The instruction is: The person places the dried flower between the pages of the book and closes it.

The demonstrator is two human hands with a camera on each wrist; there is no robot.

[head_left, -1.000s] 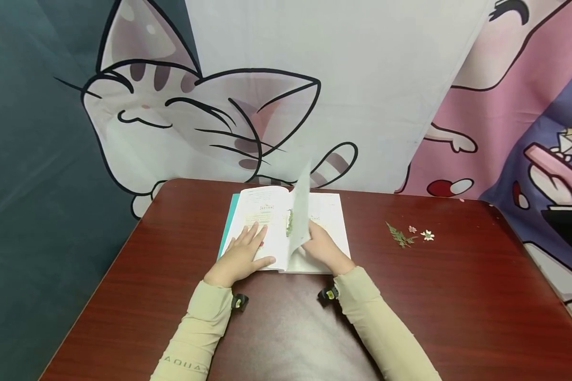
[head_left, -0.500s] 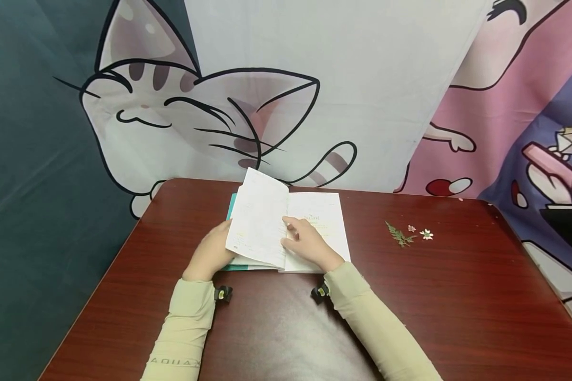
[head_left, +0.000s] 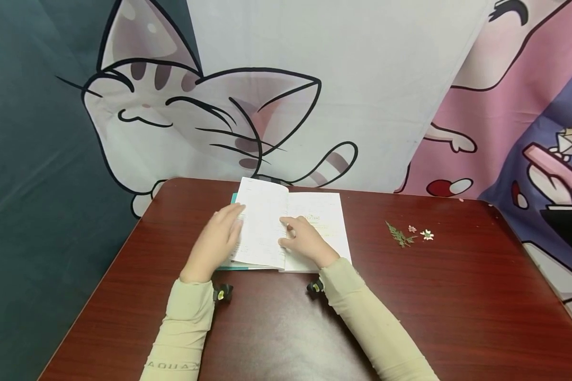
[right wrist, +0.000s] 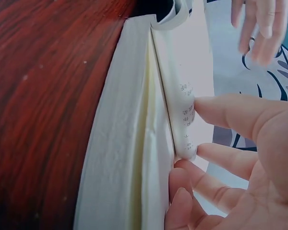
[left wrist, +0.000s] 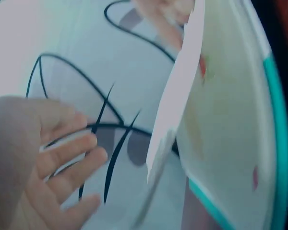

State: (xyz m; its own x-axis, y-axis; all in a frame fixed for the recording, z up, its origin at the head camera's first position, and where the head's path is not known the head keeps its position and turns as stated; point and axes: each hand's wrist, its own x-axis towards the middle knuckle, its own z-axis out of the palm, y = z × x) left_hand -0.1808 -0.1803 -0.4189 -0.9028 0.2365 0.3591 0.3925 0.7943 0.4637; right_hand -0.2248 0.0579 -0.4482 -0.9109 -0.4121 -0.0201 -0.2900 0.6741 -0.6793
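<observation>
An open book [head_left: 264, 222] with a teal cover lies on the table, its left-hand leaf slightly raised over the pages below. Just over that leaf's outer edge is my left hand [head_left: 215, 241], its fingers spread loosely; the left wrist view shows this hand [left wrist: 57, 167] apart from the raised leaf [left wrist: 180, 86]. My right hand [head_left: 310, 241] rests at the book's middle fold. In the right wrist view, the thumb and fingertips of that right hand [right wrist: 249, 158] touch the curved page [right wrist: 185, 105] beside the fold, while the other fingers bend over the right-hand pages.
To the book's right on the brown table [head_left: 457, 296] lie a flat green fern sprig [head_left: 400, 235], a small pink flower [head_left: 412, 229] and a white flower [head_left: 427, 234]. A cloth with a printed cat [head_left: 143, 121] hangs behind the table.
The upright leaf has turned over to the left and come down. My left hand moved left off the page, then up over the leaf's edge. The right hand shifted left to the fold.
</observation>
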